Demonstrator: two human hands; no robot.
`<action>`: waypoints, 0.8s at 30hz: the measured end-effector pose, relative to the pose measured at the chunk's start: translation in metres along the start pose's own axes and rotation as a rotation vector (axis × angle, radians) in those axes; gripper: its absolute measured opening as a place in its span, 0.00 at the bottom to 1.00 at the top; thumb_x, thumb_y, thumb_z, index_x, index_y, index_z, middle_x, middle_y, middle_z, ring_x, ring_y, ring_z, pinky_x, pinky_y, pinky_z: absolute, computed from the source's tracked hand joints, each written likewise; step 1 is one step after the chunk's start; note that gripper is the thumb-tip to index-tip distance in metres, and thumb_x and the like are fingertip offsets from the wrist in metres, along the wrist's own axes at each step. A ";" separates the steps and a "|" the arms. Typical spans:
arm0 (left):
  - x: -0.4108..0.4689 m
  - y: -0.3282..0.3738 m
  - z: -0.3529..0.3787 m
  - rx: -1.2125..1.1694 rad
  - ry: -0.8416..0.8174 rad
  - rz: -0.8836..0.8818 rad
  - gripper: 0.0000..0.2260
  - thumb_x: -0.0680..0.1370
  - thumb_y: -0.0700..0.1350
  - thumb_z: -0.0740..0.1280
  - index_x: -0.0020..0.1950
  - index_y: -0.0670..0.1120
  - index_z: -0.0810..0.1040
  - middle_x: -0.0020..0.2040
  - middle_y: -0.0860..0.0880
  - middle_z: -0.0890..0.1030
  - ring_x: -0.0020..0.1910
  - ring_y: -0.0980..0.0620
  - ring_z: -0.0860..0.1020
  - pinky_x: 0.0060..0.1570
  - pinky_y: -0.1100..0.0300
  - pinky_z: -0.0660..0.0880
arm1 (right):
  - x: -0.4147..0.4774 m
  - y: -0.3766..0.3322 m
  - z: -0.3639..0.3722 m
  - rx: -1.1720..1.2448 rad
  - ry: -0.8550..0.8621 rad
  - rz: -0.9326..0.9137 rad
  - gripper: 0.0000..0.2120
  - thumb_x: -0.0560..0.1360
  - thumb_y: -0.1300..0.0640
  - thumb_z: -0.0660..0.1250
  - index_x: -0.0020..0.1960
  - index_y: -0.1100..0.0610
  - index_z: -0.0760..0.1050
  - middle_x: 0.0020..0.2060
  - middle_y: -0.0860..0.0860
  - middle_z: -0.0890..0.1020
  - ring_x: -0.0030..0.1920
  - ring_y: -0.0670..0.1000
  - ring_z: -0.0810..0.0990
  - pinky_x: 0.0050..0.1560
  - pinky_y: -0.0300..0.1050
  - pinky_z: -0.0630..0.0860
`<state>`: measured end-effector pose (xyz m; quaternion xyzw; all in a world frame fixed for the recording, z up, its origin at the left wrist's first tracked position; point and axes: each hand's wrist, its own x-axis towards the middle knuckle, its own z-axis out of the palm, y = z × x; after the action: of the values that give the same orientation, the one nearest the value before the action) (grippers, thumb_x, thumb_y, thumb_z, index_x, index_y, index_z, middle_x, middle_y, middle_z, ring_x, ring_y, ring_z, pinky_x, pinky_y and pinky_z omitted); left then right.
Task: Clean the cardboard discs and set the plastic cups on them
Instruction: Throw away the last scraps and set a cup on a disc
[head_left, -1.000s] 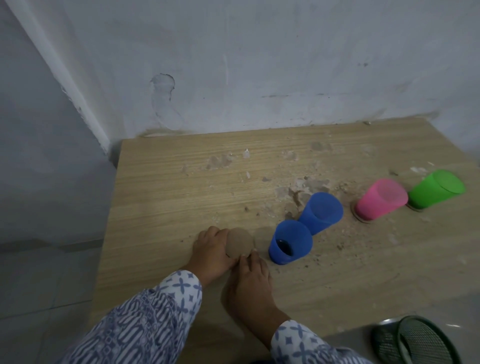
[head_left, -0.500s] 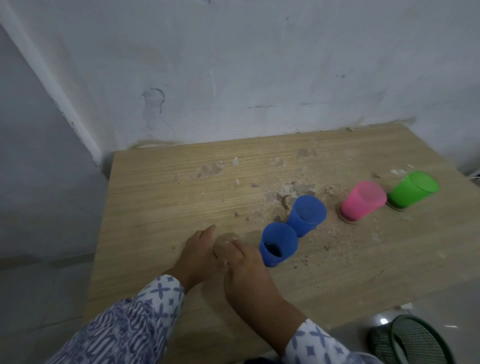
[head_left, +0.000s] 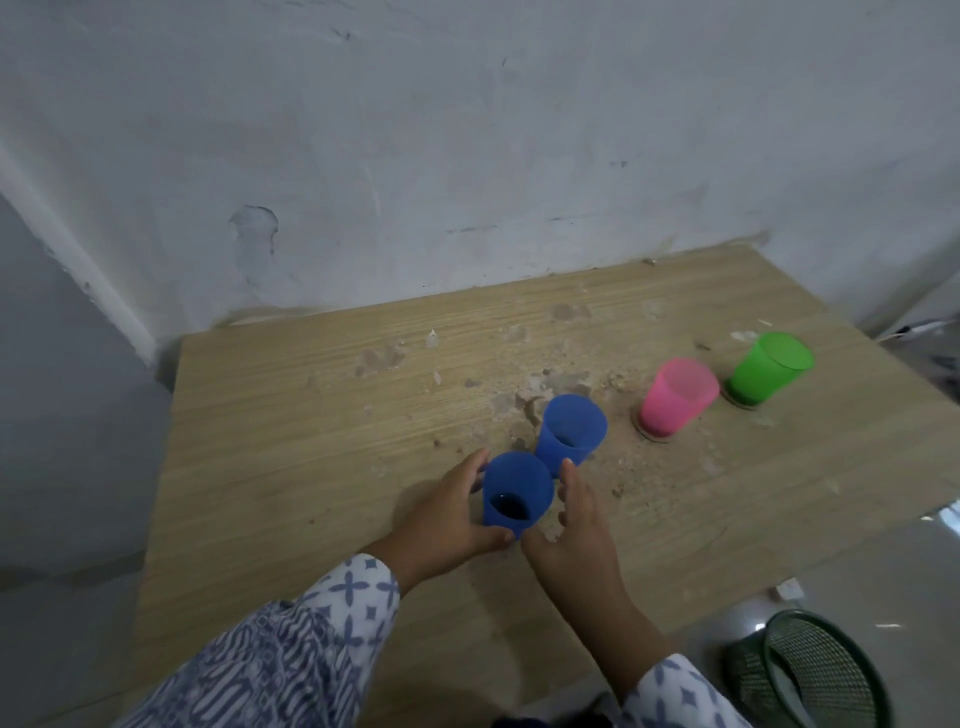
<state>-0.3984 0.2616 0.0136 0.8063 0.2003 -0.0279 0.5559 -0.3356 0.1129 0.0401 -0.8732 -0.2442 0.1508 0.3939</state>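
Head view: soft, even indoor light, cool and rather dim, taken through a wide-angle lens.
No hard shadows. A faint dark patch lies on the pale wood-grain tabletop (head_left: 291, 415) beside the blue-and-white patterned sleeve (head_left: 291, 654), lower centre. Small bright reflections show on the glossy grey floor (head_left: 857, 566), lower right. Table edges splay toward the frame corners. Slight smear throughout, and the translucent pink plastic cup (head_left: 675, 397) is soft-edged.

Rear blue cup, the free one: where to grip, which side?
Take the rear blue cup round its side wall just below the rim, coming from the right. It stands upright, and the near blue cup held in the left hand crowds its near-left side; the right hand is open nearby.
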 end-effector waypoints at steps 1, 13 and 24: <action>0.001 0.000 0.002 -0.009 -0.003 0.000 0.46 0.69 0.50 0.76 0.78 0.53 0.49 0.76 0.54 0.58 0.74 0.54 0.61 0.68 0.58 0.63 | 0.001 0.002 0.004 0.044 -0.026 0.035 0.40 0.71 0.59 0.69 0.75 0.57 0.50 0.71 0.53 0.62 0.69 0.51 0.64 0.61 0.42 0.67; 0.002 0.002 0.004 -0.099 0.047 0.047 0.29 0.71 0.50 0.74 0.67 0.62 0.64 0.63 0.61 0.74 0.65 0.60 0.72 0.66 0.57 0.70 | 0.012 0.008 0.013 0.256 -0.041 0.059 0.34 0.72 0.60 0.69 0.73 0.51 0.57 0.57 0.41 0.71 0.51 0.40 0.73 0.51 0.36 0.72; -0.025 -0.006 -0.047 -0.163 0.192 0.068 0.33 0.66 0.59 0.74 0.69 0.59 0.67 0.64 0.60 0.76 0.64 0.57 0.74 0.65 0.47 0.71 | 0.030 -0.034 0.037 0.334 -0.181 -0.111 0.28 0.69 0.60 0.71 0.64 0.46 0.66 0.56 0.43 0.75 0.56 0.42 0.75 0.53 0.40 0.77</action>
<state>-0.4317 0.2984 0.0326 0.7636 0.2266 0.0847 0.5986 -0.3381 0.1709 0.0403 -0.7639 -0.2977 0.2450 0.5174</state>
